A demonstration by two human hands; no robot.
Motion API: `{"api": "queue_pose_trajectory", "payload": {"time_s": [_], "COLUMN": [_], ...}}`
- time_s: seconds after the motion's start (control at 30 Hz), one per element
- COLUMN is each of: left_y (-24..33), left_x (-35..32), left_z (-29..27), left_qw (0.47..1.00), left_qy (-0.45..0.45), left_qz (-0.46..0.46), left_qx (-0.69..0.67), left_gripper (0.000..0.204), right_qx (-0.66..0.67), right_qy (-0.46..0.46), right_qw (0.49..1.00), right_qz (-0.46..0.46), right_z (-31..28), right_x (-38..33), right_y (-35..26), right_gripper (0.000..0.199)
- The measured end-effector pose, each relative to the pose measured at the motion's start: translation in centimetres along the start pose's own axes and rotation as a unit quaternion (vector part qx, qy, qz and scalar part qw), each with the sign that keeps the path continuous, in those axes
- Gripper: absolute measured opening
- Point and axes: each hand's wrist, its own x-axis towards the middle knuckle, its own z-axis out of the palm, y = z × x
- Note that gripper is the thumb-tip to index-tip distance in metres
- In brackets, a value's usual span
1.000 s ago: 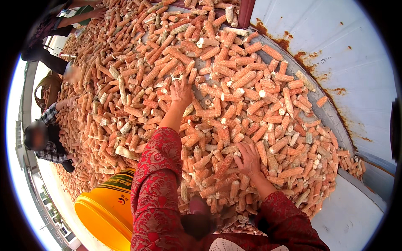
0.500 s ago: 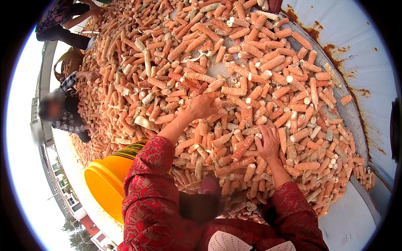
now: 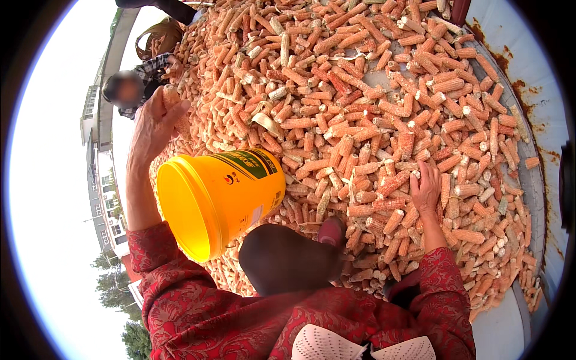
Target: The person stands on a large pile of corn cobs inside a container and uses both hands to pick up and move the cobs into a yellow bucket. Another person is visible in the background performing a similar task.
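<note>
Half a second ago the left hand (image 3: 153,123) lay low on the heap; now it is raised at the heap's left edge, fingers (image 3: 174,111) clenched around one pale orange shelled corn cob (image 3: 174,105). The yellow plastic bucket (image 3: 219,198), then half hidden behind the sleeve, now lies on its side in full view, mouth toward the person, just below that hand. The right hand (image 3: 425,191) rests flat on the heap of orange corn cobs (image 3: 372,108), fingers spread, gripping nothing. A dark knee (image 3: 288,258) blocks the near cobs. Another person (image 3: 141,84) crouches at the far left edge.
</note>
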Motion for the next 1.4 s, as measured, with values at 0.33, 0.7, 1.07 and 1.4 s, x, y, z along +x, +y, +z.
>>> {"api": "queue_pose_trajectory", "payload": {"time_s": [0.33, 0.7, 1.07, 1.4], "left_y": [-15.8, -29.0, -36.4, -33.3], "left_x": [-19.0, -30.3, -40.5, -35.1], "left_z": [0.1, 8.8, 6.6, 8.6], "left_qw": [0.948, 0.669, 0.566, 0.448], "left_qy": [0.028, 0.134, 0.299, 0.297], "left_qz": [-0.315, -0.44, -0.506, -0.504], "left_qx": [0.033, -0.584, -0.577, -0.676], "left_gripper": [0.082, 0.042, 0.045, 0.055], "right_qx": [0.01, -0.016, -0.019, -0.031], "right_qy": [-0.034, -0.002, -0.045, -0.067], "right_qw": [0.999, 1.0, 0.999, 0.997], "right_qz": [0.01, -0.024, 0.012, 0.008], "right_z": [0.4, 0.4, 1.0, 1.1], "right_x": [-0.3, -0.2, -0.5, -0.6], "right_y": [-0.7, 0.1, 0.5, 0.4], "right_gripper": [0.048, 0.044, 0.048, 0.047]}}
